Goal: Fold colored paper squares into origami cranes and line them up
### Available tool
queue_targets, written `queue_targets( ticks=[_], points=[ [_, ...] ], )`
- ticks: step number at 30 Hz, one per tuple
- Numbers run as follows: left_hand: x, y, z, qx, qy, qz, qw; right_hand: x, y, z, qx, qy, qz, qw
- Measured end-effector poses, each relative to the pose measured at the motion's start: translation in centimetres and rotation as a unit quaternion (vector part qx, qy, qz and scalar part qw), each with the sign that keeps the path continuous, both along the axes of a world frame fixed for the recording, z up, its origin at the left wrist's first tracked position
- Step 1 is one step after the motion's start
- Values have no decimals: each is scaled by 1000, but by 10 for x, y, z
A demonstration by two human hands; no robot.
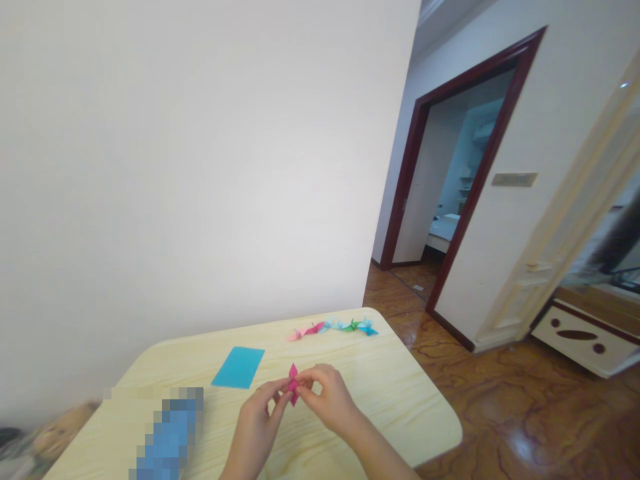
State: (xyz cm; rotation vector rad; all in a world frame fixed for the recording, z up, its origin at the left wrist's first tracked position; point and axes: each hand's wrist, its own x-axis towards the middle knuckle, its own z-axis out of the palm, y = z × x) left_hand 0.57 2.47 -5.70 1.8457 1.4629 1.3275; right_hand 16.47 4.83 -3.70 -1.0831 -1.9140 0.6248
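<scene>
A small magenta origami crane [293,372] is held above the table between both hands, its pointed ends sticking up and down. My left hand [260,413] pinches it from the left with thumb and fingertips. From the right, my right hand [327,398] grips it the same way, fingers closed on the folded paper. The fingertips cover the middle of the piece. Beyond the hands lies a row of several folded paper cranes [315,329] in pink, red, light blue, green and blue. To the left rests a flat stack of blue paper [239,367].
The pale wooden table [400,407] has rounded corners and stands against a white wall [200,167]. A blurred-out blue object [170,440] is at its front left. To the right are a wooden floor [490,400], a dark red door frame [487,173] and a low cabinet [575,337].
</scene>
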Motion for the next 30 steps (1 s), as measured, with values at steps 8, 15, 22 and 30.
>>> queue_targets(
  ticks=[8, 15, 22, 30],
  points=[
    [1, -3, 3, 31, 75, 23, 996, 0, -3, 4, 25, -15, 6, 1000],
    [8, -8, 12, -41, 53, -9, 998, -2, -7, 0, -1, -34, -1, 999],
    [6, 1, 1, -119, -104, -49, 986, -4, -1, -11, -83, 24, -8, 996],
    [-1, 3, 1, -177, -222, -84, 955, -4, -9, 1, -35, 39, -12, 999]
  ],
)
